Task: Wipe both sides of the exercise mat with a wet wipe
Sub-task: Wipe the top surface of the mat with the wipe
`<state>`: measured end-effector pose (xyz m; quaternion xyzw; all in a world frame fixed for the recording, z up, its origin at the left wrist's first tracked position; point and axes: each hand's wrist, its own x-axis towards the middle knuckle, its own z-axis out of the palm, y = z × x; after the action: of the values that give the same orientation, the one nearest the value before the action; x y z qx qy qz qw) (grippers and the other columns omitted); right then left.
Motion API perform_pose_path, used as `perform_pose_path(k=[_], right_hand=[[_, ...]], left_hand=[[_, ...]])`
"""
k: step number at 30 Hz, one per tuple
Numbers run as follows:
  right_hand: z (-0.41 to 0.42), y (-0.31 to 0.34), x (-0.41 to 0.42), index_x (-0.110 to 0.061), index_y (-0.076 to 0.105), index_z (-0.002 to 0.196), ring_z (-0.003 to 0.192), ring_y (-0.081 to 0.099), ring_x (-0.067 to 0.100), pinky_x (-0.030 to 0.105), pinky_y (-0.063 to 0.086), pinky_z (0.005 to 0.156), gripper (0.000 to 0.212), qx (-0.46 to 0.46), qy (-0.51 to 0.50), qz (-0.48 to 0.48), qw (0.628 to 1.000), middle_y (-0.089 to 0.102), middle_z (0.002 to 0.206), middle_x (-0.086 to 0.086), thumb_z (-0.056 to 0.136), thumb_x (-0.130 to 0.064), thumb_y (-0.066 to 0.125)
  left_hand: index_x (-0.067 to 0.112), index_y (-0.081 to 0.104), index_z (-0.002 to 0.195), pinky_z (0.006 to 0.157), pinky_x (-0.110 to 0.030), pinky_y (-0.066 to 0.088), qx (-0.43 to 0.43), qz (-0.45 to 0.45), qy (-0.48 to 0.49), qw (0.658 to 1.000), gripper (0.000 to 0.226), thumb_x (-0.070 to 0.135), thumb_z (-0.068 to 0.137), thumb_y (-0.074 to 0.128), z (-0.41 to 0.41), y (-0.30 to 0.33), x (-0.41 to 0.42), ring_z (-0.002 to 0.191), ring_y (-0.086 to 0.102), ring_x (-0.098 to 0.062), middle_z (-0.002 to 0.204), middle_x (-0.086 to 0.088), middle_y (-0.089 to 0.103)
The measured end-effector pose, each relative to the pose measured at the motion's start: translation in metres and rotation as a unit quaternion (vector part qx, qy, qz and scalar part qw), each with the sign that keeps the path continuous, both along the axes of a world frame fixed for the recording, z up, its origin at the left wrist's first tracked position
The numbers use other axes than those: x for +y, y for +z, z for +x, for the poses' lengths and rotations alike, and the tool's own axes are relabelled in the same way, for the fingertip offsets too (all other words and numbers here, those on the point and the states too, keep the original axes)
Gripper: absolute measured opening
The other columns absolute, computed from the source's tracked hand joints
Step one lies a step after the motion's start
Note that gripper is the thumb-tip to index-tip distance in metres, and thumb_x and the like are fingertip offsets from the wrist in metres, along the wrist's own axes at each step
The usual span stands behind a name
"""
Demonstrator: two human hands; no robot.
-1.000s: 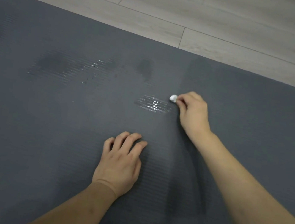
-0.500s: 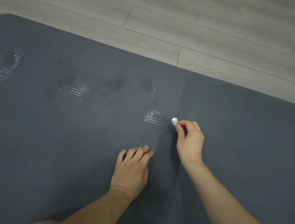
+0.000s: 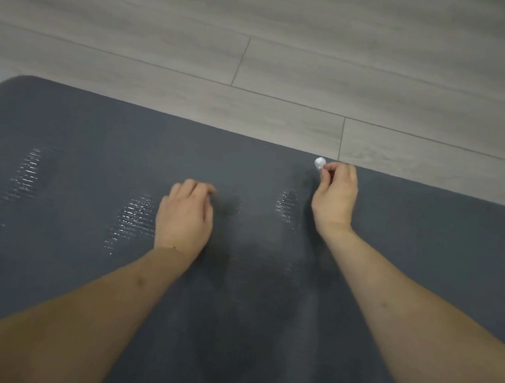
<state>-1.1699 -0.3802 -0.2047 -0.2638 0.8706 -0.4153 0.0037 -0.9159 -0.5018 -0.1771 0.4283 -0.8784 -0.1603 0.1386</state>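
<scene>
A dark grey ribbed exercise mat [image 3: 91,146] lies flat on the floor and fills the lower part of the view. Shiny wet streaks mark it at the left and near the middle. My right hand [image 3: 334,198] pinches a small balled white wet wipe [image 3: 320,162] between thumb and fingertips, right at the mat's far edge. My left hand [image 3: 185,215] rests on the mat, palm down, with the fingers loosely bent and nothing in it.
Pale grey wood-look floor planks [image 3: 293,53] stretch beyond the mat's far edge. The mat's rounded far-left corner [image 3: 13,82] shows at the left.
My right hand has carried the wipe away from me to the mat's far edge. My left hand has slid forward and left. The view has tilted up, showing more floor.
</scene>
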Motion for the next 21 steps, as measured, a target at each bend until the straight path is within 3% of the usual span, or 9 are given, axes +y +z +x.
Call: perform_pose_path(k=[3,5,6,8,10,13,21], right_hand=[[-0.01,-0.018,-0.011,-0.003,0.06,0.092,0.093,0.052,0.03,0.036,0.044,0.086,0.008,0.007,-0.056,0.013,0.998,0.056,0.098,0.013,0.097,-0.001,0.054],[-0.008,-0.025,-0.012,-0.003,0.059,0.093,0.092,0.05,0.027,0.03,0.039,0.085,0.007,0.039,-0.046,0.03,0.998,0.055,0.097,0.013,0.097,-0.001,0.054],[-0.009,-0.027,-0.014,-0.004,0.059,0.093,0.092,0.049,0.026,0.029,0.038,0.084,0.007,0.038,-0.047,0.036,0.998,0.055,0.097,0.012,0.098,-0.002,0.054],[-0.012,-0.027,-0.019,-0.004,0.059,0.095,0.092,0.05,0.026,0.028,0.038,0.084,0.008,0.035,-0.056,0.047,0.997,0.054,0.097,0.012,0.099,-0.004,0.054],[-0.013,-0.027,-0.021,-0.003,0.06,0.095,0.092,0.051,0.027,0.031,0.041,0.084,0.008,0.042,-0.061,0.057,0.996,0.055,0.096,0.011,0.1,-0.005,0.055],[-0.012,-0.027,-0.021,-0.003,0.06,0.095,0.091,0.051,0.026,0.033,0.043,0.082,0.008,0.036,-0.069,0.08,0.994,0.055,0.096,0.01,0.101,-0.006,0.055],[-0.012,-0.022,-0.025,-0.001,0.063,0.102,0.092,0.053,0.027,0.022,0.038,0.086,0.008,0.04,-0.072,0.112,0.99,0.059,0.1,0.012,0.101,-0.005,0.056]], left_hand=[[0.015,0.063,0.124,0.103,-0.051,0.038,-0.03,0.02,0.02,0.999,0.024,0.019,0.102,0.053,-0.014,-0.007,-0.057,0.127,0.048,-0.038,0.134,-0.012,0.056],[0.023,0.042,0.151,0.122,-0.058,0.013,-0.099,0.074,0.045,0.991,0.048,0.039,0.106,0.044,-0.028,-0.014,-0.09,0.154,0.017,-0.036,0.166,-0.014,0.024],[0.027,0.024,0.16,0.123,-0.061,0.0,-0.144,0.117,0.054,0.981,0.061,0.052,0.106,0.036,-0.036,-0.017,-0.104,0.158,-0.001,-0.035,0.172,-0.012,0.004],[0.032,-0.007,0.163,0.118,-0.068,-0.012,-0.228,0.203,0.072,0.95,0.081,0.073,0.099,0.02,-0.051,-0.019,-0.122,0.155,-0.024,-0.034,0.169,-0.009,-0.025],[0.033,-0.024,0.159,0.114,-0.072,-0.015,-0.283,0.242,0.072,0.925,0.092,0.084,0.091,0.012,-0.059,-0.017,-0.126,0.15,-0.035,-0.035,0.163,-0.008,-0.039],[0.035,-0.031,0.155,0.114,-0.075,-0.014,-0.315,0.286,0.056,0.903,0.098,0.089,0.087,0.014,-0.066,-0.011,-0.133,0.146,-0.041,-0.036,0.158,-0.007,-0.047],[0.035,-0.047,0.144,0.112,-0.078,-0.011,-0.402,0.384,0.028,0.831,0.116,0.099,0.075,0.022,-0.08,0.012,-0.15,0.141,-0.047,-0.04,0.145,-0.008,-0.06]])
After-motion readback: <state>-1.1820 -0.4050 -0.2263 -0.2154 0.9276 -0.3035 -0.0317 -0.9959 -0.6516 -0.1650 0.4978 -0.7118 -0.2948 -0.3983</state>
